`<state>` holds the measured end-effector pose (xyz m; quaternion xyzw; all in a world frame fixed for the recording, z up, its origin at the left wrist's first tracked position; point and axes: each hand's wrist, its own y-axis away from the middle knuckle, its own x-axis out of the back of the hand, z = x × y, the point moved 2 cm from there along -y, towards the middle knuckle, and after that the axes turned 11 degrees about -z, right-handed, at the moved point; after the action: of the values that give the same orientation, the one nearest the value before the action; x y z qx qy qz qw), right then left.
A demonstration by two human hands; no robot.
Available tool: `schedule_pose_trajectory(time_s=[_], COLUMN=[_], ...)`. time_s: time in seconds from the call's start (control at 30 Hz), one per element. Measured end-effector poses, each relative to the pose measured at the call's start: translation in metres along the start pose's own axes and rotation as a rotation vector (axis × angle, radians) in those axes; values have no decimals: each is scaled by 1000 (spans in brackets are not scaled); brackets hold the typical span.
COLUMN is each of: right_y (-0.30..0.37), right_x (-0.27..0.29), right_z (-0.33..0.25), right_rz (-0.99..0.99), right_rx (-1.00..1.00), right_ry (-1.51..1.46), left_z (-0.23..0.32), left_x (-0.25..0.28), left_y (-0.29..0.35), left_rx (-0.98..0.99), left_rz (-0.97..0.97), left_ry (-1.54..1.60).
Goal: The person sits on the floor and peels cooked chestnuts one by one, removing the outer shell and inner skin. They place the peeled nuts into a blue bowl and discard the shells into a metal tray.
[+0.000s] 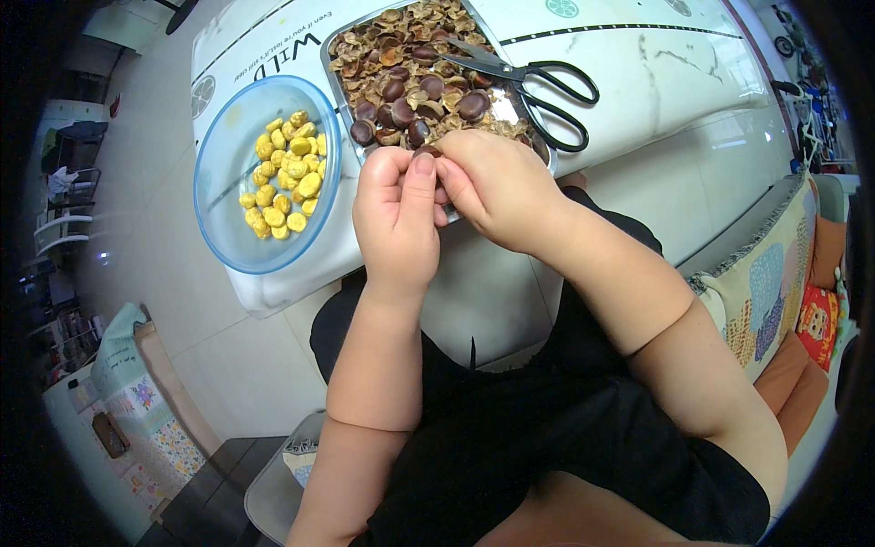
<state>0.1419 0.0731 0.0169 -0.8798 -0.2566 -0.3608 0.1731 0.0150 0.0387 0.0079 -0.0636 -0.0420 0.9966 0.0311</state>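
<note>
Close together at the near edge of a metal tray (334, 80), my left hand (397, 214) and my right hand (506, 190) both grip one brown chestnut (425, 152). Their thumbs and fingertips cover most of it. Brown chestnuts (474, 105) lie in the tray among many loose shell pieces (360, 55). Black-handled scissors (512, 73) rest across the tray's right rim, blades over the shells. To the left stands a clear blue bowl (211, 214) with several peeled yellow chestnuts (299, 170) in it.
Under the tray and bowl, a white marbled cover (656, 73) lies over the table. A sofa with a patterned throw (761, 283) and cushions is at the right. A grey stool or chair (273, 497) shows at the lower left, on the tiled floor (191, 310).
</note>
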Motion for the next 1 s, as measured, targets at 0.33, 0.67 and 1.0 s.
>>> schedule_pose_trajectory(time_s=[0.33,0.67,1.0], right_y=[-4,-7,-7], right_x=[-3,2,7], right_z=[0,7,8], right_rz=[111,142,58], right_rx=[78,44,78], right_ry=[41,-209,-59], left_z=[-3,1,-1], left_x=[-2,0,-4], left_y=[1,1,-1], left_rx=[28,191,203], left_rz=[-20,-10,-15], left_ry=[227,421,327])
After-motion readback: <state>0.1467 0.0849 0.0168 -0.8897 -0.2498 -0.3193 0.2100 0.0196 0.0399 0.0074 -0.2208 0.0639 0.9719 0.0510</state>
